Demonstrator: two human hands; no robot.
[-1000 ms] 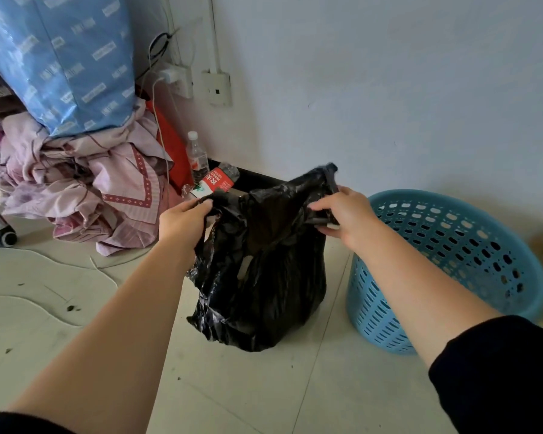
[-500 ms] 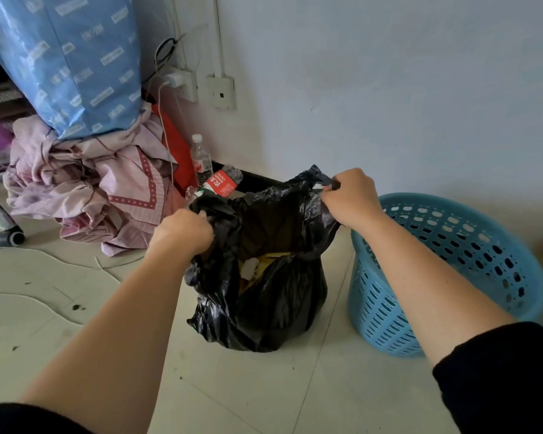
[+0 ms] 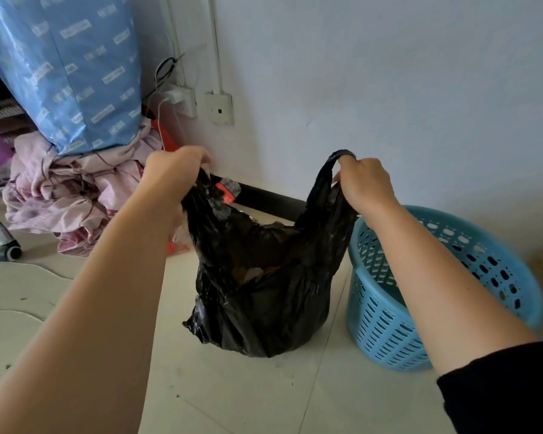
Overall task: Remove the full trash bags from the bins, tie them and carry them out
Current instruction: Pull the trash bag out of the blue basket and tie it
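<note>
A black trash bag (image 3: 264, 302) stands on the tiled floor, its mouth stretched open and some trash showing inside. My left hand (image 3: 173, 173) grips the bag's left handle. The right handle loops over the fingers of my right hand (image 3: 362, 181), which grips it. Both handles are pulled up and apart. A light blue perforated bin (image 3: 389, 327) stands just right of the bag, and no liner shows in it.
A pile of pink cloth (image 3: 69, 195) lies at the left under a blue printed bag (image 3: 63, 67). Wall sockets (image 3: 201, 103) with cables sit above the black skirting. A bottle with a red label (image 3: 228, 191) lies behind the bag. A chair caster (image 3: 7, 252) stands at far left.
Both hands have risen and spread apart with the handles, so the bag's mouth is pulled wider and taller. The view has also shifted slightly.
</note>
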